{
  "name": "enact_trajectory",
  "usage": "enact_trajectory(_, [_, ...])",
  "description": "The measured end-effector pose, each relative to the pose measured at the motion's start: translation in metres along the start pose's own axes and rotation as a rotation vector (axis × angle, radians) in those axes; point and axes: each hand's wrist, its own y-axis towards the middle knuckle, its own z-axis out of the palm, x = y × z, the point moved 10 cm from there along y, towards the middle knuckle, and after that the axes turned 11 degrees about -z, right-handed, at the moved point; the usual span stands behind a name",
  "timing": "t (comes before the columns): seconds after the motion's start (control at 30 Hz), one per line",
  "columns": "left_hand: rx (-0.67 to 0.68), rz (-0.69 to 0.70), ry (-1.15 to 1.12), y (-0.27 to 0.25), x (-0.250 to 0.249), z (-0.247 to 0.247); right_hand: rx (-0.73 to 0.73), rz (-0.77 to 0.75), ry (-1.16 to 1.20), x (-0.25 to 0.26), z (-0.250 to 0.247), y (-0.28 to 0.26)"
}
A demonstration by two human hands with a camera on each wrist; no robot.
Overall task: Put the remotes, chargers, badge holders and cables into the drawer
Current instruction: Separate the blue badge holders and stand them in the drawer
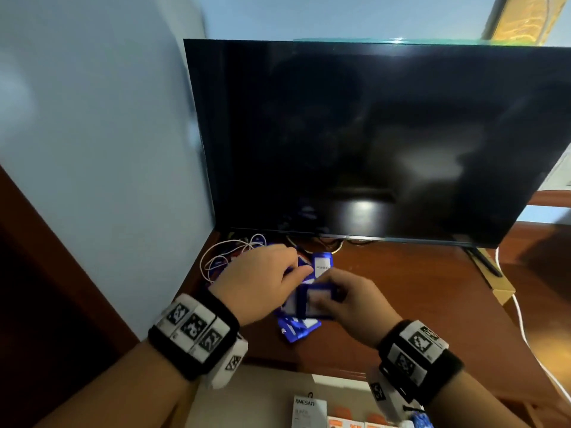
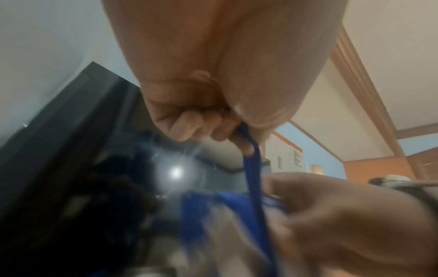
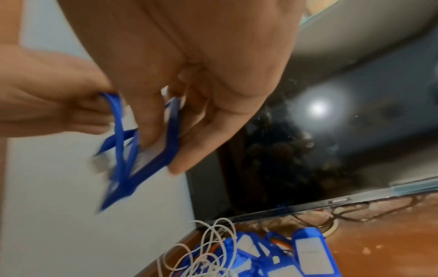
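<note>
Hands (image 1: 304,291) pinch flat, blue-framed rectangular badge holder (image 1: 315,302) and ribbon lanyard (image 2: 253,174).

Home bedroom/living rm: flat TV (image 1: 370,140) on wooden TV cabinet (image 1: 417,288), blue walls (image 1: 102,134).

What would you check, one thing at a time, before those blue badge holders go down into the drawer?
1. Right hand grips a blue badge holder: ok.
2. Left hand pinches a blue strap: ok.
3. Strap free of the white cables on the table: cannot tell, the pictures are blurred.
4. Drawer open below the table edge: ok, boxes show inside.
5. All badge holders gathered: not ok, a pile of badge holders lies by the TV.
6. Cables put away: not ok, they lie on the table.
</note>
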Motion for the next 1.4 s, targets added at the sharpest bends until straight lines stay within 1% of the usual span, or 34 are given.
enact_trajectory(0.07, [0.177, -0.074, 0.065, 0.013, 0.023, 0.012, 0.163, -0.006, 0.106, 0.011, 0.02, -0.01])
enact_trajectory(0.1, [0.277, -0.117, 0.024, 0.015, 0.033, 0.018, 0.207, 0.002, 0.162, 0.015, 0.022, -0.013])
enact_trajectory(0.13, [0.367, -0.165, -0.054, 0.014, 0.044, 0.026, 0.219, 0.003, 0.225, 0.019, 0.022, -0.015])
enact_trajectory(0.2, [0.466, -0.222, -0.243, 0.008, 0.054, 0.037, 0.174, -0.014, 0.349, 0.023, 0.015, -0.014])
enact_trajectory(0.27, [0.512, -0.276, -0.414, -0.002, 0.059, 0.05, 0.113, -0.019, 0.465, 0.023, 0.01, -0.013])
enact_trajectory(0.3, [0.527, -0.307, -0.534, -0.007, 0.061, 0.06, 0.081, -0.01, 0.516, 0.021, 0.01, -0.012])
enact_trajectory(0.33, [0.526, -0.346, -0.682, -0.011, 0.062, 0.069, 0.044, 0.002, 0.563, 0.017, 0.011, -0.011])
enact_trajectory(0.43, [0.483, -0.552, -1.238, -0.025, 0.069, 0.099, -0.095, 0.041, 0.646, 0.006, 0.013, -0.009])
enact_trajectory(0.5, [0.441, -0.61, -1.439, -0.031, 0.068, 0.114, -0.164, 0.075, 0.665, -0.002, 0.018, -0.009])
enact_trajectory(0.57, [0.323, -0.682, -1.538, -0.036, 0.08, 0.122, -0.207, 0.137, 0.714, -0.01, 0.028, -0.011])
enact_trajectory(0.63, [0.25, -0.758, -1.642, -0.041, 0.089, 0.129, -0.245, 0.203, 0.764, -0.018, 0.039, -0.014])
enact_trajectory(0.73, [0.209, -0.799, -1.756, -0.049, 0.095, 0.139, -0.268, 0.306, 0.825, -0.027, 0.06, -0.02])
enact_trajectory(0.83, [0.202, -0.82, -1.811, -0.059, 0.1, 0.146, -0.286, 0.386, 0.886, -0.032, 0.079, -0.026])
enact_trajectory(0.9, [0.173, -0.86, -1.845, -0.066, 0.107, 0.15, -0.306, 0.438, 0.91, -0.035, 0.089, -0.031])
enact_trajectory(0.97, [0.148, -0.901, -1.858, -0.072, 0.115, 0.152, -0.296, 0.497, 0.928, -0.042, 0.103, -0.036])
enact_trajectory(1.03, [0.193, -0.865, -1.762, -0.077, 0.117, 0.152, -0.258, 0.553, 0.907, -0.051, 0.118, -0.042])
enact_trajectory(1.1, [0.234, -0.782, -1.563, -0.08, 0.119, 0.157, -0.202, 0.59, 0.825, -0.062, 0.131, -0.049])
enact_trajectory(1.17, [0.228, -0.776, -1.34, -0.088, 0.135, 0.171, -0.105, 0.624, 0.748, -0.076, 0.151, -0.058])
enact_trajectory(1.23, [0.27, -0.806, -1.14, -0.101, 0.157, 0.191, 0.068, 0.585, 0.53, -0.09, 0.167, -0.067])
enact_trajectory(1.3, [0.37, -0.788, -0.925, -0.111, 0.171, 0.208, 0.255, 0.525, 0.203, -0.106, 0.173, -0.077])
enact_trajectory(1.33, [0.428, -0.781, -0.809, -0.117, 0.179, 0.217, 0.307, 0.514, 0.084, -0.112, 0.17, -0.08])
enact_trajectory(1.4, [0.52, -0.799, -0.649, -0.129, 0.195, 0.239, 0.313, 0.493, -0.037, -0.124, 0.158, -0.081])
